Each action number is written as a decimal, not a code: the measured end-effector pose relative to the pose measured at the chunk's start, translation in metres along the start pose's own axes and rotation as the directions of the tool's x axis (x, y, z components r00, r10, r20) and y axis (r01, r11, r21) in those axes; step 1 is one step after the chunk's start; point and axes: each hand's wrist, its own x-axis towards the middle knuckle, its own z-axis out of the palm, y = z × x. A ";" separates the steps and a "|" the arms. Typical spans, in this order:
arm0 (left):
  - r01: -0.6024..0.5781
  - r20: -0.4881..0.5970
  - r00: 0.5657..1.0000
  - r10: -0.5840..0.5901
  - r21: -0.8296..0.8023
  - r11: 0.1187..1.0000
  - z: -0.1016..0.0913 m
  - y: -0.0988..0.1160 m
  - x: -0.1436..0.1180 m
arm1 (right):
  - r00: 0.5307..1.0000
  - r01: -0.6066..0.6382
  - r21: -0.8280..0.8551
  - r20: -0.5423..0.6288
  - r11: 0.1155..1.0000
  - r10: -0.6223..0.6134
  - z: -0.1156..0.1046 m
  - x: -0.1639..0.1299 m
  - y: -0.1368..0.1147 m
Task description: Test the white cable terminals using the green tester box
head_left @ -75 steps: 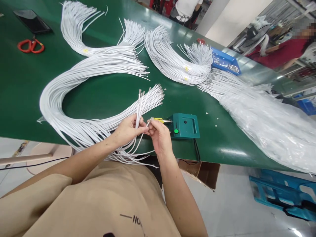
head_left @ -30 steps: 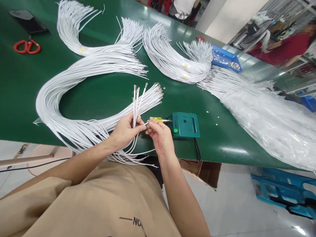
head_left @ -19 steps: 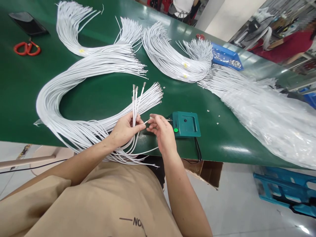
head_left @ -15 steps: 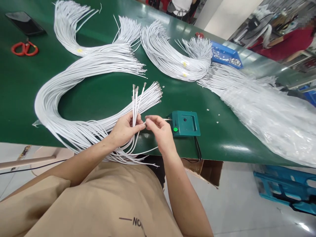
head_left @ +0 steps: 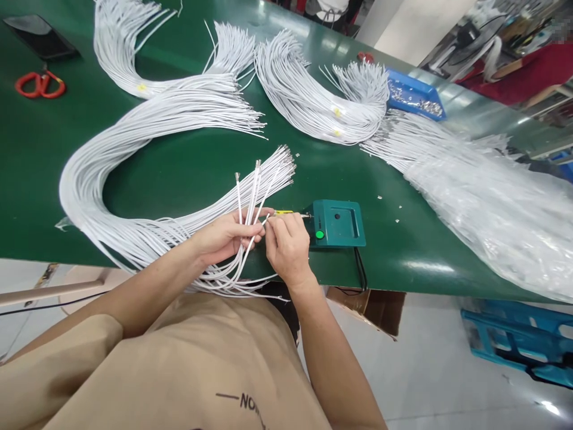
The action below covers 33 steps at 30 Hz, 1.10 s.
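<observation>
Several white cables (head_left: 254, 192) with bare, frayed metal ends stand up through the fingers of my left hand (head_left: 226, 236), which is closed around them. My right hand (head_left: 287, 242) is closed in a pinch just beside it, at the end of one white cable (head_left: 267, 218); the very tip is partly hidden by the fingers. Right behind the right fingertips is the thin metal shaft (head_left: 305, 215) of a small green machine (head_left: 339, 224) with a bright green button. A small yellow piece (head_left: 283, 212) shows along that shaft.
A large curved bundle of white cables (head_left: 85, 167) lies on the green table (head_left: 188, 170). More bundles (head_left: 308, 104) lie behind, near a blue tray (head_left: 414, 80) of small metal parts. Plastic-wrapped cables (head_left: 496, 209) lie right, red-handled scissors (head_left: 40, 85) and a phone (head_left: 40, 37) left.
The upright cable ends have spread apart and dropped a little in my left hand. My right hand has turned, knuckles up, and its fingers have curled in. The yellow piece now shows.
</observation>
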 end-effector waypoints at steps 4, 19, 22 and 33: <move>0.029 0.026 0.999 -0.028 -0.012 1.000 -0.004 -0.001 0.002 | 0.997 0.068 -0.077 0.047 0.995 -0.065 0.000 -0.003 0.006; -0.180 -0.101 0.927 0.362 0.726 0.664 -0.005 -0.008 0.030 | 0.893 -0.047 -0.299 0.415 0.953 0.174 -0.039 0.031 0.045; -0.141 -0.126 0.917 0.378 0.784 0.604 -0.003 -0.009 0.035 | 0.885 -0.020 -0.271 0.442 0.962 0.143 -0.039 0.032 0.050; -0.063 -0.164 0.871 0.463 0.898 0.436 -0.013 -0.014 0.045 | 0.930 -0.039 -0.263 0.344 0.964 0.132 -0.032 0.029 0.056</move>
